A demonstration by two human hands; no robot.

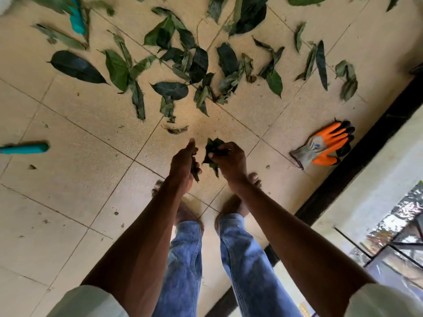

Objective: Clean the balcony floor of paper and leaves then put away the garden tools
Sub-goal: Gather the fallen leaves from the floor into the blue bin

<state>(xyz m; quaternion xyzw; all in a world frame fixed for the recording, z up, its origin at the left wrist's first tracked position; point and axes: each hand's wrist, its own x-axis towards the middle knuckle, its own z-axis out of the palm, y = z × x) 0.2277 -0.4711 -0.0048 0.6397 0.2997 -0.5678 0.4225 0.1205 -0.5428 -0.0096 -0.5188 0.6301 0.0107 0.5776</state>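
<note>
Several green leaves (174, 65) lie scattered over the beige tiled floor (68, 179) in the upper half of the head view. My right hand (229, 160) grips a bunch of crumpled leaves (211, 147) just above the floor. Close beside it, my left hand (184, 161) holds a few dark leaf pieces (195, 171), its fingers pointing forward. A pair of orange and grey garden gloves (325, 145) lies at the right. One teal tool handle (27, 148) shows at the left edge and another teal tool (76, 17) at the top left.
A dark sill (357, 165) and a pale low wall (377, 184) run along the right, with a metal railing (389, 243) beyond. My bare feet (235, 204) and jeans stand below the hands. Small leaf crumbs dot the tiles.
</note>
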